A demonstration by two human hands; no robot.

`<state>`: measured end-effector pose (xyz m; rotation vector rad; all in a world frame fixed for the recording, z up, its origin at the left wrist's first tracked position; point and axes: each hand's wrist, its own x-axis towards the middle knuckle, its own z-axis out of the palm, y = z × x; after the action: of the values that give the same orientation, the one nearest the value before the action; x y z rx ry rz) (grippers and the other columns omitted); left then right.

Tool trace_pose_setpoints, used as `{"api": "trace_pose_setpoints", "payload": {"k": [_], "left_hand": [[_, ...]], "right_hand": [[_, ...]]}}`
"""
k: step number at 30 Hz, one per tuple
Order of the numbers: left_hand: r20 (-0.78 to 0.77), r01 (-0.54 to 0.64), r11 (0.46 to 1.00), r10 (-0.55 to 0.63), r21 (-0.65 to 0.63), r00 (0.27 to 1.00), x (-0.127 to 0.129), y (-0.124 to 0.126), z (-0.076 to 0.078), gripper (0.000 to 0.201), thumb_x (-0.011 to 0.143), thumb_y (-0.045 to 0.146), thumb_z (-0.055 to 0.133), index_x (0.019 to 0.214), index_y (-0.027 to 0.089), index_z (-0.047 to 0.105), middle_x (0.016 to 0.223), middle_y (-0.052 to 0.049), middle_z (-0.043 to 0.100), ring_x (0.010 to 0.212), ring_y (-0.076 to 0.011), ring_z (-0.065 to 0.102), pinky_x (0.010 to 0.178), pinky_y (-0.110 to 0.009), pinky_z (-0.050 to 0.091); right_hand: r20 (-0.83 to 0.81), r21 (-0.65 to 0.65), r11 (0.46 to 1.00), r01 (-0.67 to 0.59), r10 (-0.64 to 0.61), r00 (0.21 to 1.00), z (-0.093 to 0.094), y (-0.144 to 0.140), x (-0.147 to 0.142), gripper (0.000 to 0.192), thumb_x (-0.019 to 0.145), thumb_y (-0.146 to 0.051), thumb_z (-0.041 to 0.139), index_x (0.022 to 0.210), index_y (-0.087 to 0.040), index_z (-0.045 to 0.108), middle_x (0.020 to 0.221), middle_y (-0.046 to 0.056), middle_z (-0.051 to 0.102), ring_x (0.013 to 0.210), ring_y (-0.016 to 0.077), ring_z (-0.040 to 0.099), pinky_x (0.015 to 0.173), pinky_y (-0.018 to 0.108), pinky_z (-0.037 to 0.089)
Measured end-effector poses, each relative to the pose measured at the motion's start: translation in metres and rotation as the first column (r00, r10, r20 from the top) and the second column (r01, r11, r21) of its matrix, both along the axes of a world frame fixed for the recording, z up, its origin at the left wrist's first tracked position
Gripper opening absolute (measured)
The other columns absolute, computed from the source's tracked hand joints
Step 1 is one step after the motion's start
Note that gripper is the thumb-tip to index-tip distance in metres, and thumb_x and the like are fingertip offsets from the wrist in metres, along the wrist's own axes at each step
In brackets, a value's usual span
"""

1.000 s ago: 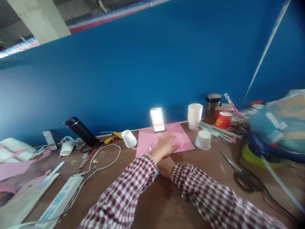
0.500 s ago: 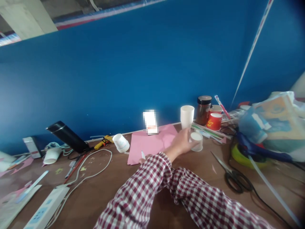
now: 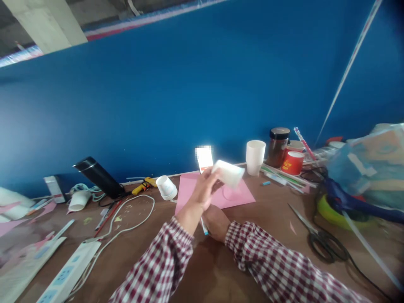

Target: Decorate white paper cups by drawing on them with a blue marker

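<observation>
- Paper cup (image 3: 227,173) — white, matt.
- Pink paper sheet (image 3: 189,190) — matt, smooth.
- Table (image 3: 271,219): brown wood-look, low sheen.
- Jar (image 3: 279,145): glossy, dark lid.
- Sleeves (image 3: 271,269): checked cloth.
- Scissors (image 3: 318,235): black plastic handles, metal blades.

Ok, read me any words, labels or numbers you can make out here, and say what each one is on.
No text can be read.
Red cup: yellow print, too blurred.
Card at the wall: pixelated.
Power strip: marks too small.
White cup in the left hand: no print shows.
</observation>
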<state>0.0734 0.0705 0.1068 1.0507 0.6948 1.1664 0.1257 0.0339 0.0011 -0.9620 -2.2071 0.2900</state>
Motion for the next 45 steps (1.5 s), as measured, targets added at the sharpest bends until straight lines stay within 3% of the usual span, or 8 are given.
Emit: {"api": "trace_pose_setpoints", "payload": {"k": [3, 9, 14, 20, 25, 29, 38, 45], "left_hand": [[0.248, -0.162, 0.975, 0.197, -0.152, 0.948, -0.054, -0.014, 0.0, 0.029, 0.074, 0.033, 0.07, 0.097, 0.017, 0.065, 0.089, -0.004, 0.071, 0.081, -0.0151, 0.065, 0.072, -0.026, 0.052], [0.297, -0.316, 0.889, 0.416, -0.331, 0.859, -0.111, -0.03, -0.035, 0.024, 0.077, 0.029, 0.067, 0.097, 0.017, 0.063, 0.093, -0.005, 0.07, 0.081, -0.0155, 0.066, 0.067, -0.026, 0.054], [0.224, -0.383, 0.894, 0.432, -0.233, 0.873, -0.098, -0.031, -0.066, 0.032, 0.071, 0.027, 0.072, 0.099, 0.016, 0.063, 0.091, -0.005, 0.069, 0.078, -0.0151, 0.065, 0.07, -0.027, 0.052], [0.185, -0.368, 0.904, 0.408, -0.217, 0.894, -0.083, -0.033, -0.081, 0.041, 0.069, 0.023, 0.074, 0.107, 0.022, 0.057, 0.103, -0.002, 0.067, 0.089, -0.0157, 0.064, 0.081, -0.032, 0.049], [0.248, -0.313, 0.927, 0.359, -0.206, 0.9, -0.086, -0.036, -0.086, 0.033, 0.07, 0.022, 0.074, 0.098, 0.02, 0.058, 0.096, -0.002, 0.068, 0.089, -0.015, 0.064, 0.084, -0.031, 0.047], [0.285, -0.215, 0.958, 0.263, -0.189, 0.922, -0.083, -0.042, -0.086, 0.044, 0.074, 0.023, 0.072, 0.114, 0.026, 0.054, 0.103, -0.002, 0.066, 0.091, -0.0148, 0.063, 0.085, -0.032, 0.047], [0.298, -0.116, 0.975, 0.17, -0.191, 0.939, -0.084, -0.05, -0.085, 0.038, 0.08, 0.025, 0.065, 0.116, 0.023, 0.054, 0.102, -0.005, 0.065, 0.09, -0.0167, 0.063, 0.082, -0.03, 0.048], [0.36, -0.138, 0.941, 0.25, -0.309, 0.899, -0.093, -0.046, -0.083, 0.032, 0.083, 0.035, 0.06, 0.109, 0.017, 0.057, 0.106, -0.009, 0.066, 0.096, -0.021, 0.063, 0.088, -0.037, 0.049]], "right_hand": [[0.0, -0.015, 1.0, 0.006, -0.006, 1.0, 0.001, 0.001, 0.001, 0.02, 0.091, -0.017, 0.05, 0.11, -0.016, 0.056, 0.092, 0.009, 0.064, 0.087, 0.0194, 0.061, 0.077, 0.034, 0.051], [-0.282, -0.087, 0.995, 0.053, -0.076, 0.956, -0.002, 0.003, 0.004, 0.029, 0.088, -0.016, 0.048, 0.117, -0.02, 0.048, 0.102, 0.009, 0.065, 0.094, 0.0199, 0.063, 0.083, 0.036, 0.051], [-0.472, -0.186, 0.974, 0.129, -0.204, 0.858, 0.007, 0.005, 0.005, 0.023, 0.089, -0.022, 0.047, 0.112, -0.019, 0.047, 0.096, 0.008, 0.066, 0.088, 0.0186, 0.065, 0.078, 0.034, 0.053], [-0.536, -0.171, 0.973, 0.158, -0.226, 0.814, 0.017, 0.005, 0.009, 0.017, 0.089, -0.024, 0.047, 0.105, -0.017, 0.049, 0.089, 0.007, 0.066, 0.079, 0.0187, 0.066, 0.069, 0.032, 0.056], [-0.523, -0.149, 0.981, 0.128, -0.188, 0.831, 0.014, 0.001, 0.006, 0.018, 0.088, -0.024, 0.05, 0.106, -0.019, 0.049, 0.084, 0.004, 0.063, 0.069, 0.0163, 0.064, 0.064, 0.029, 0.055], [-0.493, -0.097, 0.99, 0.099, -0.134, 0.859, 0.007, -0.004, 0.003, 0.018, 0.088, -0.022, 0.051, 0.106, -0.02, 0.05, 0.077, 0.001, 0.06, 0.061, 0.0143, 0.06, 0.058, 0.026, 0.053], [-0.223, 0.112, 0.991, -0.074, 0.097, 0.97, 0.012, -0.017, 0.0, 0.025, 0.085, -0.014, 0.055, 0.108, -0.022, 0.055, 0.088, 0.007, 0.065, 0.077, 0.0171, 0.064, 0.067, 0.028, 0.054], [-0.44, 0.261, 0.942, 0.211, -0.079, 0.895, 0.016, -0.019, 0.001, 0.026, 0.081, -0.011, 0.059, 0.103, -0.023, 0.053, 0.083, 0.004, 0.065, 0.073, 0.0173, 0.064, 0.066, 0.03, 0.055]]}}
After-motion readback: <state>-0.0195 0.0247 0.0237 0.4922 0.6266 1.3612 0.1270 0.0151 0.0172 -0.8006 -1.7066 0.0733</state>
